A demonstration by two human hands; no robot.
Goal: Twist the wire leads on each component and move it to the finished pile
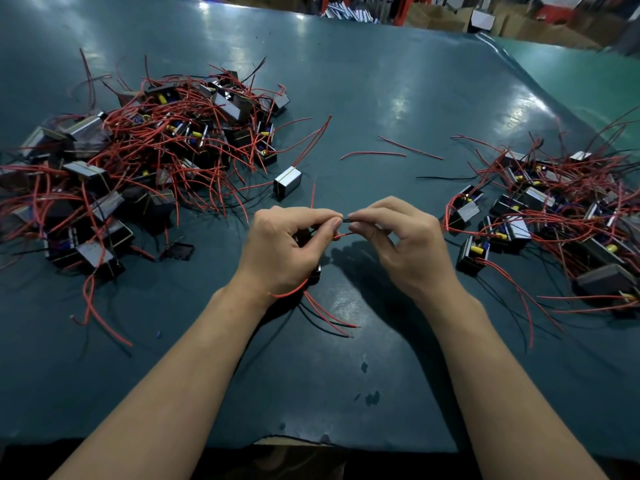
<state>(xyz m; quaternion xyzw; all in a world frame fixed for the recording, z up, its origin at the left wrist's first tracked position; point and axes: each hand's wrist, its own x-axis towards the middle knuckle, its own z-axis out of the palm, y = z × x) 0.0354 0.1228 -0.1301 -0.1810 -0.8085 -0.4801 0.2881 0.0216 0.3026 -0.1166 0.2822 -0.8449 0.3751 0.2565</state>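
Observation:
My left hand (pixel 282 249) grips a small black component (pixel 314 274), mostly hidden under the palm, and its thumb and forefinger pinch a wire lead (pixel 346 220). My right hand (pixel 398 244) pinches the same lead from the other side, fingertips almost touching. Red and black leads (pixel 325 313) trail from under my left hand toward me. A big pile of components (pixel 138 161) with red wires lies at the left. A second pile (pixel 554 216) lies at the right.
The dark green table (pixel 346 81) carries a single silver-sided component (pixel 287 181) ahead of my hands, two loose red wires (pixel 398 150) and a loose black wire (pixel 446 177). A small black part (pixel 180 251) lies left of my hands. Boxes stand beyond the far edge.

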